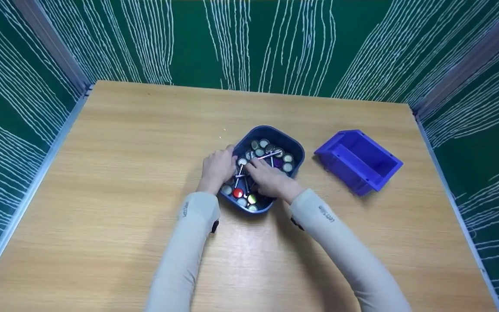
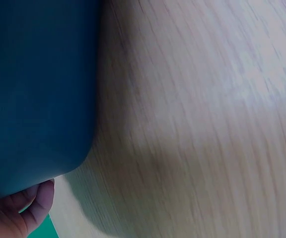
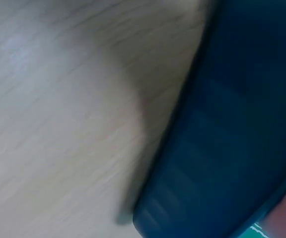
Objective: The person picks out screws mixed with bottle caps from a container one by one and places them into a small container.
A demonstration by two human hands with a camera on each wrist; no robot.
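Note:
A dark blue bin with rounded corners (image 1: 295, 145) stands on the table in the head view. Round caps, among them a red one (image 1: 238, 193), lie in it with several silver T-shaped metal pieces (image 1: 271, 154). My left hand (image 1: 219, 169) holds the bin's left rim; in the left wrist view its curled fingers (image 2: 38, 203) are against the bin wall (image 2: 38, 99). Inside the bin, my right hand (image 1: 269, 177) reaches down among the caps and metal pieces, its fingertips hidden. The right wrist view shows mostly the bin's outer wall (image 3: 222, 129), blurred.
To the right of the dark bin is a purple-blue open bin (image 1: 349, 167), set at an angle on the wooden table (image 1: 124, 173). Green walls with white streaks (image 1: 249, 47) enclose the table at the back and both sides.

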